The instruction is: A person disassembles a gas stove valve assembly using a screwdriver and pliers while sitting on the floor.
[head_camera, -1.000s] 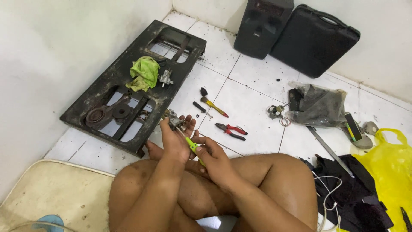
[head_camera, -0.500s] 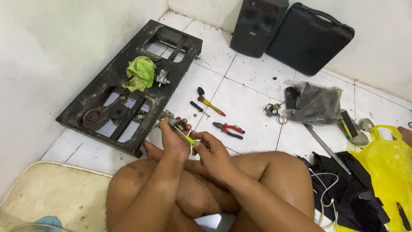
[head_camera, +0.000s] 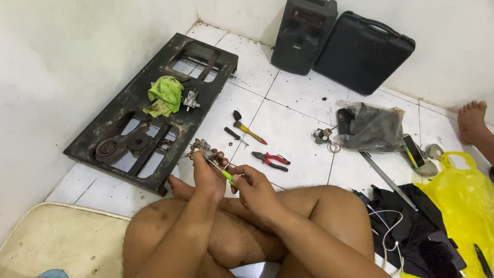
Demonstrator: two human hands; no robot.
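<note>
Almost nothing changed over the last second: the view slid a bit, a bare foot [head_camera: 471,123] came into frame far right of the hands, and both hands sat on the same part as before. So the fiddling on that part was ongoing, by my read, not finished.

Left hand [head_camera: 207,177] was curled shut around a small metal valve fitting [head_camera: 201,149], its brassy end poking out up-left of the knuckles. Right hand [head_camera: 256,191] was pinched closed on a green-handled screwdriver [head_camera: 227,176], whose tip ran into the fitting; whether it was seated in a screw I couldn't tell.

Both hands were held over the crossed legs, above the floor, not resting on it.

Left of the hands: black stove frame [head_camera: 128,103] with a green rag [head_camera: 165,95]. Just ahead: red pliers [head_camera: 271,160], yellow-handled screwdriver [head_camera: 248,129]. Far right: yellow plastic bag [head_camera: 463,201].
</note>
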